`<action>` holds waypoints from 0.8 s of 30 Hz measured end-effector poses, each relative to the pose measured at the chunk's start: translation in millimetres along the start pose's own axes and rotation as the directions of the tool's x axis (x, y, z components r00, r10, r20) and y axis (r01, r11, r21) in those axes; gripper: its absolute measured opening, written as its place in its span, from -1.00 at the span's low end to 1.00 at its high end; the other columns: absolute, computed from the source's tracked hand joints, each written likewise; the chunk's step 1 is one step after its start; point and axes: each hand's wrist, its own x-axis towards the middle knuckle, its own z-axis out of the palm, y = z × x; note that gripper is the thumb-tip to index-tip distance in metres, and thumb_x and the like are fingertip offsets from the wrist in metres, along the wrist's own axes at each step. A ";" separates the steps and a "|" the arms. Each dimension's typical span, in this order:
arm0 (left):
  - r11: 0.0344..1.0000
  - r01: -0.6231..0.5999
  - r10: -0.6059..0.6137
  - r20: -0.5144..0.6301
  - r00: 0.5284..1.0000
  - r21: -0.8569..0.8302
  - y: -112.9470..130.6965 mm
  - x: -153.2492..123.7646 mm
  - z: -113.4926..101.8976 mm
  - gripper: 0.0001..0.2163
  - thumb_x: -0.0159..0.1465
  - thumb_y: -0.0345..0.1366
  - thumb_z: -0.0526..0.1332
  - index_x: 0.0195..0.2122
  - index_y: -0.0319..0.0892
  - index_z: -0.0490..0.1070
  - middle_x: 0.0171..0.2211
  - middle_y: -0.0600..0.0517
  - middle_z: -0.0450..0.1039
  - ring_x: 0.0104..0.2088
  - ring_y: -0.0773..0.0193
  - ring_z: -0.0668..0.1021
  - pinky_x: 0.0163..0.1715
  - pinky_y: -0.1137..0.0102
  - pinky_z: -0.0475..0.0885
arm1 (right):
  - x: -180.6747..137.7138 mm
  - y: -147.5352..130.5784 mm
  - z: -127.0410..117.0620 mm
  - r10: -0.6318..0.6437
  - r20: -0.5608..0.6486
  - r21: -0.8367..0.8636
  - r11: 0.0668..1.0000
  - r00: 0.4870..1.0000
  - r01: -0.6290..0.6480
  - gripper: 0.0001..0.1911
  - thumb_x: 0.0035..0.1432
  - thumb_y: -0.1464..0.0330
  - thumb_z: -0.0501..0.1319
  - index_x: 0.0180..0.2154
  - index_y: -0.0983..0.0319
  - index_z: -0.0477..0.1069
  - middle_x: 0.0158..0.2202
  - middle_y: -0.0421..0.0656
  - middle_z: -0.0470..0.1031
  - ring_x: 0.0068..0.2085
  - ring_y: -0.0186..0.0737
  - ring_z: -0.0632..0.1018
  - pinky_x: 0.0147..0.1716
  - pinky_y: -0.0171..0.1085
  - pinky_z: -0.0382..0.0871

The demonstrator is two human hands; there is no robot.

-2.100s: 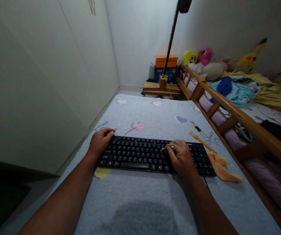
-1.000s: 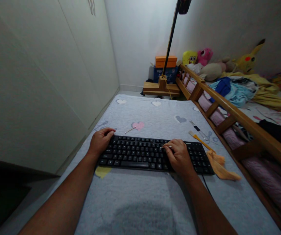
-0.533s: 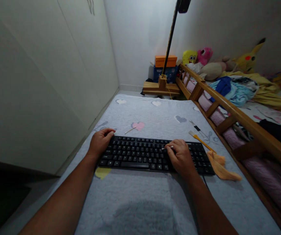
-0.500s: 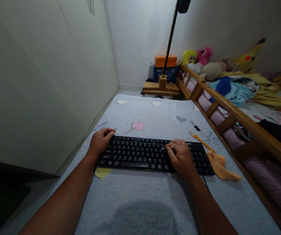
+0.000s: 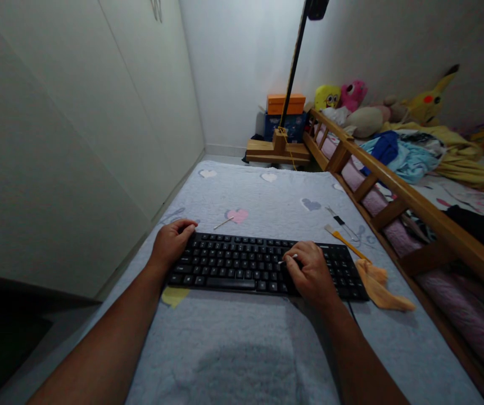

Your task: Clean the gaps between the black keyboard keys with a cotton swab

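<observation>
A black keyboard [image 5: 229,264] lies flat on the grey-blue cover, its long side facing me. My left hand [image 5: 171,243] is closed around its upper left corner, with the thumb along the edge. Over the keys right of the middle, my right hand [image 5: 309,270] pinches a white cotton swab [image 5: 289,259]. The swab's tip points left and down to the keys; I cannot tell whether it touches them. Another cotton swab [image 5: 224,223] rests on the cover behind the keyboard, beside the printed pink heart.
Right of the keyboard lie an orange cloth [image 5: 383,287], a yellow-handled brush [image 5: 347,243] and a thin metal tool with a black band [image 5: 340,221]. A wooden bed rail [image 5: 393,185] runs along the right. A black pole on a wooden base [image 5: 279,147] stands at the far end.
The swab in my right hand has tilted a little, its tip slightly lower. The view has shifted slightly; my left hand keeps its place on the keyboard.
</observation>
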 end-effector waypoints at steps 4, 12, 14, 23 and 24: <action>1.000 -0.001 0.001 0.005 1.000 -0.009 -0.5 -0.4 0.7 -0.66 0.11 -0.07 0.18 -0.27 -0.16 0.62 -0.27 -0.03 0.65 -0.22 0.05 0.61 -0.11 0.25 0.46 | -0.3 0.0 -0.6 0.001 0.012 -0.007 1.000 1.000 0.000 -0.79 0.27 0.41 0.12 -0.42 0.20 0.45 -0.37 -0.14 0.47 -0.21 -0.13 0.42 -0.12 -0.12 0.19; 1.000 0.000 0.000 0.010 1.000 -0.008 -0.2 0.4 -0.1 -0.66 0.10 -0.07 0.19 -0.27 -0.16 0.62 -0.27 -0.04 0.65 -0.21 0.04 0.62 -0.10 0.24 0.46 | 0.2 -3.6 1.0 -0.010 0.019 0.024 1.000 1.000 0.010 -0.79 0.29 0.42 0.13 -0.41 0.20 0.45 -0.35 -0.14 0.48 -0.21 -0.14 0.43 -0.11 -0.12 0.20; 1.000 0.011 -0.011 0.010 1.000 -0.014 0.6 0.0 -0.5 -0.66 0.10 -0.07 0.18 -0.27 -0.16 0.62 -0.27 -0.04 0.65 -0.22 0.05 0.62 -0.10 0.25 0.47 | 0.2 -5.6 2.7 -0.019 0.019 0.026 0.999 1.000 0.019 -0.79 0.29 0.43 0.13 -0.40 0.20 0.45 -0.35 -0.15 0.48 -0.21 -0.14 0.43 -0.10 -0.12 0.19; 1.000 -0.001 0.001 0.013 1.000 -0.006 4.2 -1.9 -1.2 -0.67 0.11 -0.07 0.18 -0.28 -0.17 0.62 -0.29 -0.03 0.65 -0.24 0.05 0.61 -0.11 0.24 0.47 | 0.2 -7.6 4.9 -0.026 0.036 0.036 0.999 0.999 0.025 -0.80 0.29 0.43 0.13 -0.37 0.20 0.46 -0.34 -0.13 0.48 -0.20 -0.14 0.43 -0.10 -0.12 0.22; 1.000 -0.001 0.001 0.013 1.000 -0.005 3.8 -1.9 -1.1 -0.67 0.11 -0.07 0.18 -0.28 -0.17 0.62 -0.29 -0.03 0.65 -0.24 0.05 0.61 -0.11 0.24 0.47 | 0.3 -7.9 4.9 -0.023 0.036 0.035 0.999 0.999 0.022 -0.80 0.30 0.43 0.13 -0.37 0.19 0.46 -0.33 -0.13 0.49 -0.19 -0.14 0.43 -0.09 -0.12 0.23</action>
